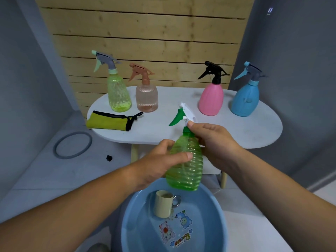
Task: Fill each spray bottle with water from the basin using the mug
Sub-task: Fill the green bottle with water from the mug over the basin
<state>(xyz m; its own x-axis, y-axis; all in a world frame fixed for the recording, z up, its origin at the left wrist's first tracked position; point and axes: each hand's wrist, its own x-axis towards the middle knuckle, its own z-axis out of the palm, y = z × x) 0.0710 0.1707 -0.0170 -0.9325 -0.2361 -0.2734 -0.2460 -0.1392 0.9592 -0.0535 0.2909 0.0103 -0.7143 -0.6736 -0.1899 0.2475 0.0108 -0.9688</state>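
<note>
a white oval table stands before a pale wooden slat wall. a folded yellow-green cloth with black trim lies at the table's left end. on the tiled floor to the left lie a grey ring and, near it, a small black object.

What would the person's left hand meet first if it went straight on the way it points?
The ribbed translucent green plastic spray bottle, which the left hand grips; beyond that, probably the right hand, though depth is unclear.
</note>
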